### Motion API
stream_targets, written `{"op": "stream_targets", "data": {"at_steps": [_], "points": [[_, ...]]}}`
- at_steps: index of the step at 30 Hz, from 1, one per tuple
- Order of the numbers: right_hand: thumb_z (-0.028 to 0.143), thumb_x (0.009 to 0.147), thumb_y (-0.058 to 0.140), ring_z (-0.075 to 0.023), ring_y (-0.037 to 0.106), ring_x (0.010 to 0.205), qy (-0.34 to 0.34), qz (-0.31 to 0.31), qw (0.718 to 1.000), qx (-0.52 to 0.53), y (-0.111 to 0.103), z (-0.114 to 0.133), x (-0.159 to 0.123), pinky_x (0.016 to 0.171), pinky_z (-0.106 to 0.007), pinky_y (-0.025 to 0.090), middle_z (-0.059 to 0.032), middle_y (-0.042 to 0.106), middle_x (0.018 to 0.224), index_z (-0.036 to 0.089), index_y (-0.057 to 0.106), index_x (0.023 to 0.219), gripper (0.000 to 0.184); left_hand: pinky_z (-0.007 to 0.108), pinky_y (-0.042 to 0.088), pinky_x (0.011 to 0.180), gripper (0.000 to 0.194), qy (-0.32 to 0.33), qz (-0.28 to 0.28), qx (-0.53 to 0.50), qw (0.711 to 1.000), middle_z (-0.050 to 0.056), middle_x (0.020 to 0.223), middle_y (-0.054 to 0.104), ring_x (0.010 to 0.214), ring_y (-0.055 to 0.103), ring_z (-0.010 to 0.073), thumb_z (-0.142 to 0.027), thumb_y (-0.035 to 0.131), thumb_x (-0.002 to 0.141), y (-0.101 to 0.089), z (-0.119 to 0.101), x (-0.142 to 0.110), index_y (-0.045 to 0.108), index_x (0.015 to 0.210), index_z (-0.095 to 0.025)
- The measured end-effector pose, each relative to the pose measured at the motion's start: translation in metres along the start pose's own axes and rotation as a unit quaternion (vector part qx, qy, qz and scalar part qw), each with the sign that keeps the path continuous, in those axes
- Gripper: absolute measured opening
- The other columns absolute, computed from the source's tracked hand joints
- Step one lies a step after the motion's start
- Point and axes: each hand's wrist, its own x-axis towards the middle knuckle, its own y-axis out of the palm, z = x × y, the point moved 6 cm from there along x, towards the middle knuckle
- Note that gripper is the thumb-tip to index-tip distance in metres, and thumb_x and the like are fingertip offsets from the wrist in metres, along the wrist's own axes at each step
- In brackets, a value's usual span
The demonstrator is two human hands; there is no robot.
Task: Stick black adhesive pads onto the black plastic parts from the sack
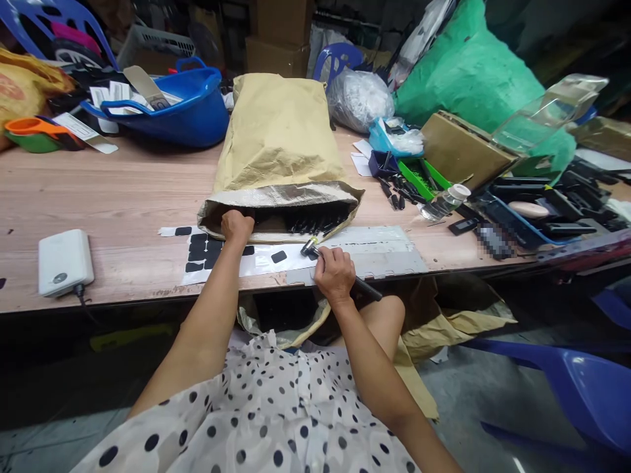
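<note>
Head view of a counter (142, 177) with both of the person's hands at work. A tan paper sack (279, 131) lies on the counter, its gaping mouth toward the person; slender black pieces (315, 220) show inside. The left hand (238, 226) reaches into the near left part of this mouth; its fingers are hidden at the tips, and whether they grip anything cannot be told. The right hand (336, 272), just outside the mouth, has its fingers wrapped around the black handle of a hammer (367, 289), the metal head pointing toward the sack. Beneath the hands lie a white sheet (263, 264) bearing black rounded patches (198, 253) and, to its right, a grey plate (389, 253). Left: a white device (66, 263) with a cable; behind it, a blue basin (182, 112). Right: a clear bottle (441, 203) near a green tray (411, 176).
</note>
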Motion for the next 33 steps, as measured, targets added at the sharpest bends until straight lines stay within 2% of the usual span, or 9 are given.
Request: {"op": "stream_targets", "data": {"at_steps": [3, 7, 9, 11, 14, 17, 23, 30, 33], "points": [[0.02, 0.09, 0.053, -0.0231, 0.044, 0.084, 0.0, 0.0, 1.0, 0.001, -0.001, 0.0, 0.0, 0.072, -0.033, 0.031, -0.0073, 0.058, 0.089, 0.022, 0.07, 0.106, 0.024, 0.048, 0.053, 0.083, 0.015, 0.001, -0.035, 0.027, 0.999, 0.018, 0.083, 0.068, 0.089, 0.065, 0.0364, -0.028, 0.06, 0.074, -0.014, 0.002, -0.014, 0.066, 0.079, -0.016], [0.021, 0.09, 0.052, -0.0231, 0.044, 0.085, 0.006, 0.001, 1.0, 0.004, 0.0, -0.001, 0.0, 0.073, -0.033, 0.032, -0.0072, 0.058, 0.09, 0.022, 0.07, 0.106, 0.024, 0.044, 0.051, 0.084, 0.02, 0.135, -0.082, 0.004, 0.987, 0.013, 0.093, 0.069, 0.092, 0.061, 0.0308, -0.035, 0.057, 0.084, -0.033, -0.01, -0.062, 0.067, 0.09, -0.018], [0.021, 0.09, 0.053, -0.0229, 0.045, 0.085, 0.011, 0.003, 1.0, 0.008, 0.0, -0.002, 0.0, 0.073, -0.033, 0.032, -0.0071, 0.058, 0.09, 0.022, 0.07, 0.107, 0.024, 0.04, 0.05, 0.084, 0.019, 0.208, -0.042, -0.015, 0.977, 0.009, 0.091, 0.069, 0.09, 0.06, 0.0275, -0.036, 0.058, 0.087, -0.03, -0.018, -0.091, 0.067, 0.092, -0.02], [0.021, 0.091, 0.053, -0.0229, 0.045, 0.085, 0.014, 0.005, 1.0, 0.013, 0.0, -0.004, 0.0, 0.073, -0.033, 0.032, -0.0072, 0.058, 0.091, 0.022, 0.07, 0.107, 0.024, 0.038, 0.049, 0.084, 0.014, 0.271, 0.034, -0.028, 0.962, 0.006, 0.09, 0.068, 0.089, 0.06, 0.025, -0.034, 0.061, 0.087, -0.017, -0.025, -0.116, 0.068, 0.091, -0.022], [0.022, 0.093, 0.053, -0.0227, 0.046, 0.085, 0.014, -0.001, 1.0, 0.023, 0.0, -0.006, -0.001, 0.073, -0.033, 0.033, -0.0073, 0.059, 0.091, 0.023, 0.07, 0.111, 0.025, 0.036, 0.048, 0.084, 0.01, 0.313, 0.128, -0.02, 0.941, 0.005, 0.09, 0.067, 0.091, 0.059, 0.0242, -0.029, 0.064, 0.085, 0.003, -0.03, -0.137, 0.07, 0.09, -0.023], [0.024, 0.094, 0.053, -0.0224, 0.046, 0.084, 0.011, 0.004, 0.999, 0.033, 0.001, -0.008, -0.001, 0.073, -0.033, 0.034, -0.0072, 0.059, 0.092, 0.024, 0.07, 0.115, 0.027, 0.037, 0.048, 0.084, 0.012, 0.314, 0.153, -0.011, 0.937, 0.005, 0.091, 0.066, 0.093, 0.059, 0.0246, -0.029, 0.065, 0.085, 0.011, -0.03, -0.14, 0.071, 0.093, -0.023], [0.023, 0.094, 0.054, -0.0216, 0.048, 0.083, 0.014, 0.026, 0.998, 0.056, 0.003, -0.014, 0.002, 0.073, -0.031, 0.036, -0.0065, 0.06, 0.091, 0.025, 0.073, 0.11, 0.024, 0.037, 0.049, 0.086, 0.014, 0.298, 0.167, -0.031, 0.939, 0.005, 0.093, 0.067, 0.093, 0.061, 0.024, -0.027, 0.067, 0.084, 0.01, -0.029, -0.136, 0.071, 0.096, -0.022], [0.025, 0.102, 0.039, -0.0205, 0.059, 0.089, 0.001, -0.015, 0.984, 0.176, -0.018, -0.007, -0.002, 0.08, -0.03, 0.048, -0.0087, 0.066, 0.094, 0.02, 0.07, 0.118, 0.035, 0.036, 0.049, 0.086, 0.014, 0.281, 0.17, -0.038, 0.944, 0.005, 0.091, 0.066, 0.093, 0.061, 0.0237, -0.026, 0.067, 0.084, 0.011, -0.031, -0.136, 0.072, 0.096, -0.022], [0.026, 0.103, 0.038, -0.02, 0.062, 0.09, -0.006, -0.002, 0.98, 0.2, -0.022, 0.002, -0.007, 0.081, -0.029, 0.05, -0.0088, 0.067, 0.095, 0.02, 0.069, 0.12, 0.036, 0.036, 0.049, 0.085, 0.016, 0.282, 0.176, -0.049, 0.942, 0.004, 0.087, 0.065, 0.09, 0.061, 0.0228, -0.027, 0.067, 0.084, 0.012, -0.03, -0.134, 0.075, 0.097, -0.023]]}}
